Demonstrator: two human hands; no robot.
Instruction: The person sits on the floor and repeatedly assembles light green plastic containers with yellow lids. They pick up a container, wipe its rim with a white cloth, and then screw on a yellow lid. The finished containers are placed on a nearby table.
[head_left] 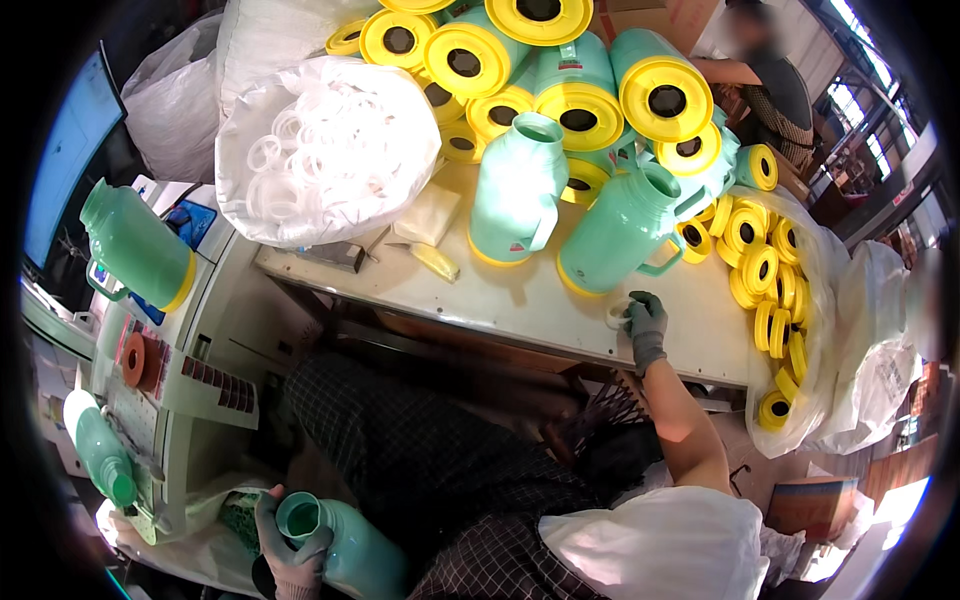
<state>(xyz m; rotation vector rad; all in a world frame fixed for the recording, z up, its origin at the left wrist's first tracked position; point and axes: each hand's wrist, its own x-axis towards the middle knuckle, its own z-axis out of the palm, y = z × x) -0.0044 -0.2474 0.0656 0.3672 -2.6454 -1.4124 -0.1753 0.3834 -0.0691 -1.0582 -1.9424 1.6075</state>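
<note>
From where I stand, the left hand [296,566] holds a green jug shell [362,550], its fingers closed around the neck, just below the open mouth. This shell is lower than the table [700,338], in front of it and toward the person's left. The right hand [646,328] is at the table's front part, its gloved fingers bent at a pale ring [617,316] — whether this grip pinches the ring or only touches it, I cannot tell. Two green jugs [520,185] with yellow bases stand on the table, and a white sack [240,215] full of rings is at the table's left end. I judge the shell light and stiff, its smooth wall perhaps slippery; the neck gives the surest hold. The ring seems very light, a little flexible — best taken by its rim.
</note>
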